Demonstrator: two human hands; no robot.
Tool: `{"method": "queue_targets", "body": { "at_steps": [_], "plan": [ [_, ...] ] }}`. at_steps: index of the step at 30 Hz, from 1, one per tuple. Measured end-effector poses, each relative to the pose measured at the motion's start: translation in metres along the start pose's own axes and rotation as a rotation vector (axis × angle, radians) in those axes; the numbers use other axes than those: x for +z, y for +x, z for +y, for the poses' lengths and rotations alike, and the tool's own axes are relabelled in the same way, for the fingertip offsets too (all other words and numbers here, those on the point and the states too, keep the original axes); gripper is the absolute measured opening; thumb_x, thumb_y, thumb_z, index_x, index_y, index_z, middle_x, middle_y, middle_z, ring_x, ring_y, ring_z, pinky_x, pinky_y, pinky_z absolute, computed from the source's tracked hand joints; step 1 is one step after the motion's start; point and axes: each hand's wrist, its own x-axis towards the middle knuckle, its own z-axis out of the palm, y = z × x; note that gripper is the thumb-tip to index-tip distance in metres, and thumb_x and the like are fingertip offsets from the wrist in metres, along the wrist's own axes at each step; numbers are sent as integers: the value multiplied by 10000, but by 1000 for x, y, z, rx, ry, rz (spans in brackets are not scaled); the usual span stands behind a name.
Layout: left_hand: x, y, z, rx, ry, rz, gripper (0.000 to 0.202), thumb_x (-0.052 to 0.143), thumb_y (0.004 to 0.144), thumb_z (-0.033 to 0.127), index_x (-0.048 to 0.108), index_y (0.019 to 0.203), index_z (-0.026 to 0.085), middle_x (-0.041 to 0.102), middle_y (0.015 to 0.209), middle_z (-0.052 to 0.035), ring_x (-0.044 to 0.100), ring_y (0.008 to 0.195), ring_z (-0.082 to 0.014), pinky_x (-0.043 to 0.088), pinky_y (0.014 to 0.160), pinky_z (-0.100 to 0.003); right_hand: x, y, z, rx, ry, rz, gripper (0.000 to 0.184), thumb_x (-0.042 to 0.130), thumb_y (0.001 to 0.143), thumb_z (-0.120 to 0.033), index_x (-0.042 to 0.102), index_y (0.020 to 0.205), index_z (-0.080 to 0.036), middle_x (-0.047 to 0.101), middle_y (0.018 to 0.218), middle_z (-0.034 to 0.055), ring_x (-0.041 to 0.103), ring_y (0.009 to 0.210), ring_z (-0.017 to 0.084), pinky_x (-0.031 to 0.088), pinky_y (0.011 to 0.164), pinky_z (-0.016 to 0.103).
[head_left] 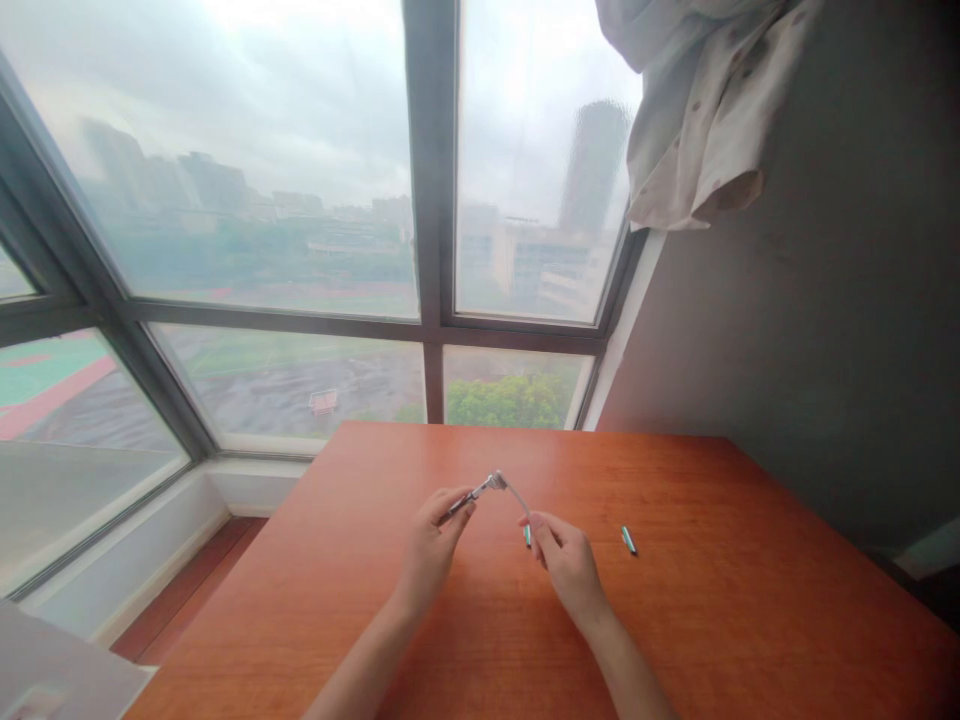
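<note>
My left hand is closed around a slim black-and-silver handle, which tilts up to the right. A small silvery head sits at its upper end; its exact kind is too small to make out. From that head a thin, pale, curved strip runs down to my right hand, whose fingers pinch its lower end. Just by the right fingertips shows a small green, white and black piece, partly hidden by the hand. A similar small piece lies on the table farther right.
Both hands are over a reddish-brown wooden table. Behind its far edge stand large windows with dark frames. A dark grey wall rises on the right, with a light cloth hanging above. Left of the table is a low white ledge.
</note>
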Motion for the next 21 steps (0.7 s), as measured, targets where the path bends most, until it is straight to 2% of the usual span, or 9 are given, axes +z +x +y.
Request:
{"method": "queue_targets", "body": {
  "at_steps": [7,13,17,21],
  "plan": [
    [-1,1,-4,-94,-48,54,283,626,817,408,724,967,190,694,875,-51,607,821,-202,470,738,-280,0,-1,-3,-19,-4,-17,505,432,920,-523,713,937,-103,437,557,-28,396,508,109,276,475,216],
    [3,0,0,-170,-162,-63,354,602,815,477,727,862,150,608,675,-19,502,630,-145,415,603,-244,-2,0,-12,-75,-50,31,498,452,903,-536,720,867,-118,519,608,3,489,586,143,366,546,222],
    [4,0,2,-223,-227,-115,411,597,811,508,726,949,143,582,656,-13,450,576,-126,364,544,-230,-3,-1,-15,-86,-68,79,465,465,901,-523,703,802,-136,584,646,27,533,617,160,409,597,230],
    [4,1,3,-244,-229,-125,471,585,806,545,717,1015,144,585,657,-20,438,557,-125,344,519,-228,-3,-1,-17,-107,-62,77,425,494,888,-508,706,807,-148,589,644,25,545,616,166,420,583,225]
  ]
}}
